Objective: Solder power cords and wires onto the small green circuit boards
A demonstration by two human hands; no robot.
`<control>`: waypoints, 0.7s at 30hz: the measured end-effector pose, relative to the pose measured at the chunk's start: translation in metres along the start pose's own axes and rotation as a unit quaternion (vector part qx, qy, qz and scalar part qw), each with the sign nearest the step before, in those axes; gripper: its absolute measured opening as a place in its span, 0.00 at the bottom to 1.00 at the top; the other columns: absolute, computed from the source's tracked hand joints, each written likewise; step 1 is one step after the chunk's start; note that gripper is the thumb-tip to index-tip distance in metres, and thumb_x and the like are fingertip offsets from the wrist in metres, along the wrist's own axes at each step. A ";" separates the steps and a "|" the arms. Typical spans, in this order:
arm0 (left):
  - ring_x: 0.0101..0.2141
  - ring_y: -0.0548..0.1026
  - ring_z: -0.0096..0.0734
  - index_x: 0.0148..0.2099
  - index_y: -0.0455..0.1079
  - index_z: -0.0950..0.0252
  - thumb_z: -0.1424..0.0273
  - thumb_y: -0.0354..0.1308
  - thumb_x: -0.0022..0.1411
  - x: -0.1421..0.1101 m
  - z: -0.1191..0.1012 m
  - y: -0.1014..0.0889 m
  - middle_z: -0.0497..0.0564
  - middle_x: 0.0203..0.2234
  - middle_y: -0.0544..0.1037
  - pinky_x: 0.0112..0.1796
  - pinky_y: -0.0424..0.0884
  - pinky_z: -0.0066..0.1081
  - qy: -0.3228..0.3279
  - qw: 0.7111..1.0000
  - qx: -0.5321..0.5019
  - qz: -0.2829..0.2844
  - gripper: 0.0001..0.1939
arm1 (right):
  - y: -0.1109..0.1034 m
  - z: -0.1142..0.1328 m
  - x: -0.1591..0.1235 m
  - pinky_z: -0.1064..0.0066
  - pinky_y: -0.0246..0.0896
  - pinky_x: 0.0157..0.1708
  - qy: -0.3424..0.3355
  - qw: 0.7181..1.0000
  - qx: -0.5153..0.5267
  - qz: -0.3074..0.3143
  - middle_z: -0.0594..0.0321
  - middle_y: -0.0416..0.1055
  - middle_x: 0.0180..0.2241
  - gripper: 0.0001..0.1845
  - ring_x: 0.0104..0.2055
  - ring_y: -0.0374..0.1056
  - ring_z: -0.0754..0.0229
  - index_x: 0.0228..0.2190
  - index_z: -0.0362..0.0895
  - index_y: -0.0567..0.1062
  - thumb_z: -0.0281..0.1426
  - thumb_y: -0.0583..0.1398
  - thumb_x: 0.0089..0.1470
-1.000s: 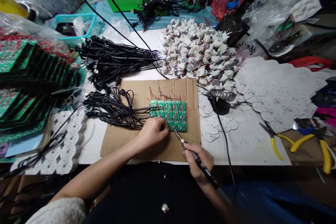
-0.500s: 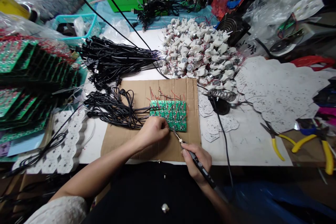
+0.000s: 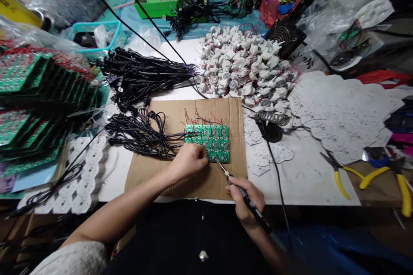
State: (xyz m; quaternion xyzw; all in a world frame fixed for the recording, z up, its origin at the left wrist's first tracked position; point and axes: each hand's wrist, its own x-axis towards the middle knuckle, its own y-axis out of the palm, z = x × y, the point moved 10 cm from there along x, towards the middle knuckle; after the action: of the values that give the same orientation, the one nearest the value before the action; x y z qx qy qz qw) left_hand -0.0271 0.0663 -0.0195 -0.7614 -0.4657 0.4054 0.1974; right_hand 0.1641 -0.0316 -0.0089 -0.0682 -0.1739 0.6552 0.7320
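Note:
A green circuit board (image 3: 217,142) with red and black wires rising from it lies on a sheet of brown cardboard (image 3: 193,182). My left hand (image 3: 190,159) is closed in a pinch at the board's lower left edge; its fingertips are turned away, so what they grip is hidden. In my right hand (image 3: 248,200) is a soldering iron (image 3: 243,195), held like a pen. Its metal tip points up and left and meets the board's lower edge, close to my left fingers. Black power cords (image 3: 145,133) run from the left onto the board.
Stacked green boards (image 3: 29,107) stand at the left. Behind the cardboard lie more black cords (image 3: 145,73) and a heap of small white motor units (image 3: 241,64). A coiled soldering iron stand (image 3: 272,118), white perforated plates (image 3: 348,111) and yellow-handled pliers (image 3: 340,176) are at the right.
My right hand and the soldering iron have shifted slightly right and down, the tip moving a little right along the board's lower edge. My left hand stays in place.

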 end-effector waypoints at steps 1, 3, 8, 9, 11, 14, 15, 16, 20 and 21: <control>0.26 0.73 0.30 0.28 0.76 0.67 0.77 0.58 0.54 0.000 0.000 0.000 0.49 0.23 0.78 0.31 0.61 0.27 0.001 1.000 -0.001 -0.001 0.06 | 0.000 -0.002 0.000 0.70 0.75 0.28 0.003 1.000 0.003 -0.002 0.65 0.80 0.26 0.09 0.27 0.78 0.60 0.40 0.47 0.80 0.30 0.60 0.61; 0.26 0.73 0.30 0.28 0.76 0.67 0.77 0.58 0.54 0.000 -0.001 0.000 0.49 0.22 0.78 0.31 0.61 0.27 0.004 1.000 -0.005 -0.002 0.07 | -0.002 -0.003 -0.001 0.70 0.75 0.27 0.006 1.000 0.008 -0.012 0.65 0.79 0.26 0.09 0.26 0.78 0.60 0.41 0.47 0.80 0.31 0.60 0.61; 0.25 0.73 0.30 0.28 0.76 0.66 0.77 0.57 0.54 -0.001 -0.001 0.000 0.49 0.22 0.78 0.30 0.61 0.27 0.012 1.000 -0.005 -0.013 0.07 | -0.002 -0.004 0.000 0.70 0.75 0.27 0.008 1.000 0.002 -0.013 0.65 0.80 0.26 0.10 0.26 0.77 0.60 0.40 0.46 0.81 0.32 0.60 0.61; 0.25 0.73 0.30 0.28 0.76 0.66 0.77 0.57 0.54 0.000 0.000 0.000 0.49 0.22 0.78 0.30 0.61 0.27 0.012 1.000 -0.004 -0.014 0.07 | -0.002 -0.003 0.000 0.71 0.75 0.27 0.008 1.000 0.001 -0.013 0.64 0.80 0.26 0.09 0.26 0.78 0.60 0.40 0.46 0.81 0.32 0.60 0.61; 0.26 0.74 0.31 0.28 0.76 0.66 0.77 0.58 0.53 0.000 0.000 0.000 0.49 0.22 0.78 0.30 0.61 0.28 0.012 1.000 -0.002 -0.016 0.06 | -0.003 -0.004 0.000 0.71 0.75 0.27 0.010 1.000 0.000 -0.014 0.65 0.80 0.26 0.09 0.26 0.78 0.60 0.40 0.46 0.81 0.32 0.60 0.60; 0.26 0.74 0.31 0.28 0.76 0.66 0.76 0.58 0.53 0.001 0.001 0.001 0.49 0.22 0.78 0.30 0.61 0.28 0.011 1.000 -0.001 -0.016 0.07 | -0.003 -0.004 0.000 0.71 0.75 0.27 0.013 1.000 0.000 -0.017 0.65 0.79 0.26 0.09 0.25 0.77 0.60 0.40 0.46 0.81 0.32 0.60 0.61; 0.26 0.74 0.31 0.28 0.76 0.66 0.76 0.58 0.53 0.001 0.001 0.000 0.49 0.22 0.78 0.30 0.61 0.28 0.012 1.000 -0.002 -0.018 0.07 | -0.003 -0.003 0.000 0.71 0.75 0.27 0.011 1.000 0.000 -0.017 0.65 0.79 0.26 0.09 0.25 0.77 0.60 0.39 0.46 0.81 0.32 0.60 0.61; 0.26 0.74 0.31 0.28 0.76 0.66 0.76 0.58 0.53 0.001 0.001 0.000 0.49 0.22 0.78 0.30 0.61 0.28 0.013 1.000 -0.003 -0.020 0.06 | -0.003 -0.003 0.000 0.71 0.75 0.27 0.010 1.000 -0.001 -0.016 0.65 0.79 0.26 0.09 0.25 0.77 0.60 0.39 0.46 0.81 0.33 0.60 0.61; 0.25 0.73 0.31 0.27 0.76 0.66 0.76 0.58 0.53 0.000 0.000 -0.001 0.50 0.22 0.78 0.30 0.61 0.28 0.012 1.000 0.001 -0.026 0.06 | -0.003 -0.002 0.001 0.70 0.75 0.27 0.017 1.000 -0.002 -0.013 0.65 0.79 0.25 0.10 0.24 0.77 0.59 0.40 0.46 0.81 0.34 0.60 0.61; 0.25 0.73 0.32 0.27 0.76 0.66 0.76 0.57 0.53 -0.001 0.000 -0.002 0.49 0.22 0.78 0.30 0.61 0.28 0.011 1.000 0.006 -0.026 0.07 | -0.003 -0.002 0.002 0.70 0.75 0.27 0.020 1.000 -0.002 -0.012 0.64 0.80 0.25 0.10 0.24 0.77 0.59 0.40 0.46 0.81 0.34 0.60 0.61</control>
State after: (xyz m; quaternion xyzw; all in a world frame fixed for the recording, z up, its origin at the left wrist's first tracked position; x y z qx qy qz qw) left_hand -0.0284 0.0667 -0.0182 -0.7522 -0.4811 0.3944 0.2172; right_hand 0.1680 -0.0301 -0.0098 -0.0808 -0.1616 0.6444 0.7431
